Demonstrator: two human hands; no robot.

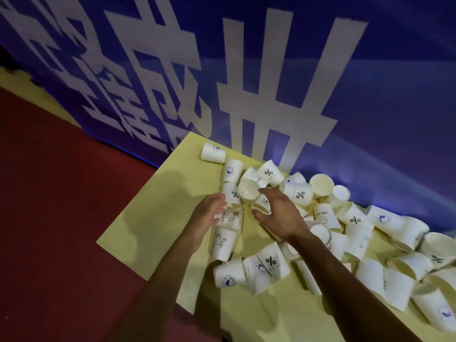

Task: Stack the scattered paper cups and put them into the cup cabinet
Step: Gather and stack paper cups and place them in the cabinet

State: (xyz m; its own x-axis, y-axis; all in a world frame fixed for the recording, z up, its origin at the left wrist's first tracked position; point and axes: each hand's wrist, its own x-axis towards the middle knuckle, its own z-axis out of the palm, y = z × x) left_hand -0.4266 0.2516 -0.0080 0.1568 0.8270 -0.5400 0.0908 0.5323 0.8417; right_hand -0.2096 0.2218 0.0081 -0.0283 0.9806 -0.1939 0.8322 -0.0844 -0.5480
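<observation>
White paper cups (355, 219) lie scattered on a yellow desk (153, 218), most of them on their sides, and the cup printed HELLO (227, 217) near the desk's left part serves as the marker. Nearer the person than the HELLO cup, a cup with a % mark (270, 262) and others lie tumbled against each other. The left hand (209, 213) is just left of the HELLO cup, fingers loosely curved against it; I cannot tell whether it grasps the cup or only touches it. The right hand (278, 213) is just right of the HELLO cup, released, its fingers spread above a cup lying on its side. Just beyond the HELLO cup, a cup (248, 191) shows its open mouth. Farther beyond, a lone cup (213, 153) lies near the desk's far edge. Behind that rises a blue banner (382, 82) with large white characters. Left of the desk is a red floor (61, 193).
</observation>
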